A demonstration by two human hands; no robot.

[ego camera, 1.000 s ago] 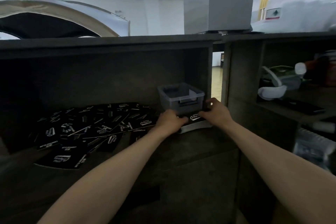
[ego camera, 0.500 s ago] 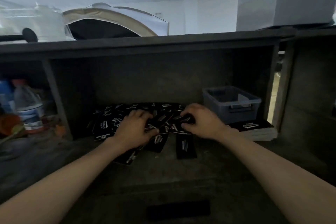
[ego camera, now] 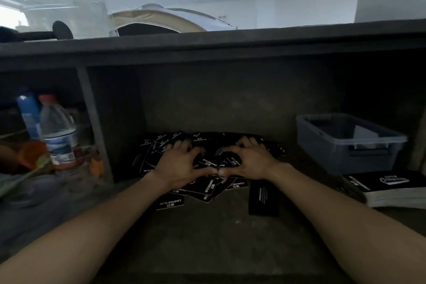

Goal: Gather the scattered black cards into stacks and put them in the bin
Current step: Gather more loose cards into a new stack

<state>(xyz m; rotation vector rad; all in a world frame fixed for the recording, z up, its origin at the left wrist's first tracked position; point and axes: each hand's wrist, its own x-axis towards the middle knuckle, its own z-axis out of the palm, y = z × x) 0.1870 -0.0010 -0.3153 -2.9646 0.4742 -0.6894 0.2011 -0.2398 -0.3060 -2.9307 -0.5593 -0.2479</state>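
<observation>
Cupping the scattered cards [ego camera: 208,188], left hand [ego camera: 179,166] and right hand [ego camera: 251,163] curl fingers round the pile, thumbs touching; 1 stray card [ego camera: 264,196] lies just beside, bin [ego camera: 350,145] stands at right.

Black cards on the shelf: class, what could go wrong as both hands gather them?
The lone card lies apart from the black cards under the left hand and right hand; the sweep may miss it. The cards lie at crossed angles, so squeezing them could bend some. The stack near the bin might get knocked.
</observation>
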